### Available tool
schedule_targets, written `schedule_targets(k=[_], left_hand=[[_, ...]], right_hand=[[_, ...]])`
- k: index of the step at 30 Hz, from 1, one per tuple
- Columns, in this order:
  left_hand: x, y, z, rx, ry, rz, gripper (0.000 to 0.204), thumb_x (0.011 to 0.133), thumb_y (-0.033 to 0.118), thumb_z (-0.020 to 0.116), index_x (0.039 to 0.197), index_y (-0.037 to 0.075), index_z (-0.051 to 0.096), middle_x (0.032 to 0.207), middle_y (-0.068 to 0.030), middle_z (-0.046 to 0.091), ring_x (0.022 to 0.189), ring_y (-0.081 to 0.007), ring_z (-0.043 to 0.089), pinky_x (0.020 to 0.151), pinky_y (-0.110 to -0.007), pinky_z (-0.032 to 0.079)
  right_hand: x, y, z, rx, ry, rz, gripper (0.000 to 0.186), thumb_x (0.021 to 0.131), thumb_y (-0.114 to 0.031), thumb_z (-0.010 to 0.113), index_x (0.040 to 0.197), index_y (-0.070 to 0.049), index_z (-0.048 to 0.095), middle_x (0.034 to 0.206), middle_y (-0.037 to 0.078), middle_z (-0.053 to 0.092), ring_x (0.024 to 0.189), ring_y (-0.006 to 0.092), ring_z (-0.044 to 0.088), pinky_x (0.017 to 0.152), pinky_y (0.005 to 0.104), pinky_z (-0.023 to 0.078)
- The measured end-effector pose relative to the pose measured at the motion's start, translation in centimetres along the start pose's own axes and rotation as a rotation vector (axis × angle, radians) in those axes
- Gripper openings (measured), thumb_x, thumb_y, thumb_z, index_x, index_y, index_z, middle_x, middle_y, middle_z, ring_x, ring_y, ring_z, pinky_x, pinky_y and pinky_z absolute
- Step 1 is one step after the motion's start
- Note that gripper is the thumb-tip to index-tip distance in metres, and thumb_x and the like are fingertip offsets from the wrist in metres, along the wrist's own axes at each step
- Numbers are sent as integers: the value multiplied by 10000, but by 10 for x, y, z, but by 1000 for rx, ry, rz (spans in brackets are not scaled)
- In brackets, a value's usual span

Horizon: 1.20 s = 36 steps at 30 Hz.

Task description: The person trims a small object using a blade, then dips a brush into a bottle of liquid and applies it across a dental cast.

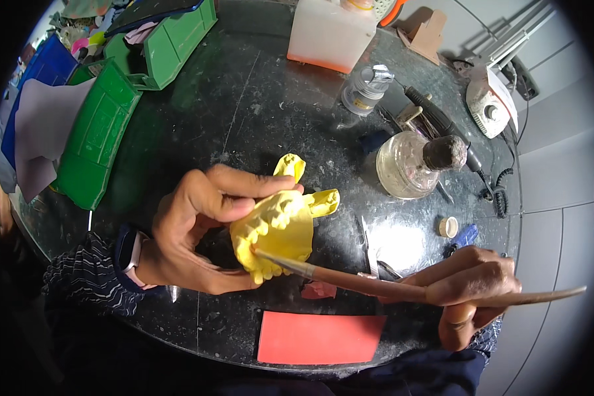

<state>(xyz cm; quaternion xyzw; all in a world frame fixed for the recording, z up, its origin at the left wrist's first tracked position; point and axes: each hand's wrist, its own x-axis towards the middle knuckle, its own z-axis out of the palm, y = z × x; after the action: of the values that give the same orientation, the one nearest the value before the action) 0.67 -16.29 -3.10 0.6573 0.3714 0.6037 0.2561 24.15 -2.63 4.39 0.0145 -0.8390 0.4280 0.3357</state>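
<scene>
My left hand (188, 228) grips a yellow dental cast (290, 231), its row of teeth turned up toward me. A wax knife (363, 282) with a long wooden handle is in my closed right hand (475, 284). The knife's metal tip touches the cast's left inner side, beside a small reddish spot. Another yellow cast piece (323, 202) with two raised ends shows behind the held cast, mostly hidden by it. Closer to me lies a pink-red wax sheet (320, 338), with a small torn bit of wax (319, 289) above it.
A glass spirit lamp (406, 168) with a dark cap stands right of the casts. Behind it are a lidded jar (363, 92), a black handpiece (435, 115) and a white container (330, 33). Green bins (99, 138) occupy the far left. A slim metal tool (368, 247) lies mid-table.
</scene>
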Motion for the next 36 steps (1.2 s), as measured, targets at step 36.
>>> schedule_targets(k=[36], left_hand=[[0,11,-15,102,-213,233,345,786,-81,620,1092,-57,465,1311,-297,391,1202,-418,443,973,-457,427]], right_hand=[[2,-10,-16,42,2,51,216,927,-139,401,848,60,428,693,135,458,411,219,582,307,239,499]])
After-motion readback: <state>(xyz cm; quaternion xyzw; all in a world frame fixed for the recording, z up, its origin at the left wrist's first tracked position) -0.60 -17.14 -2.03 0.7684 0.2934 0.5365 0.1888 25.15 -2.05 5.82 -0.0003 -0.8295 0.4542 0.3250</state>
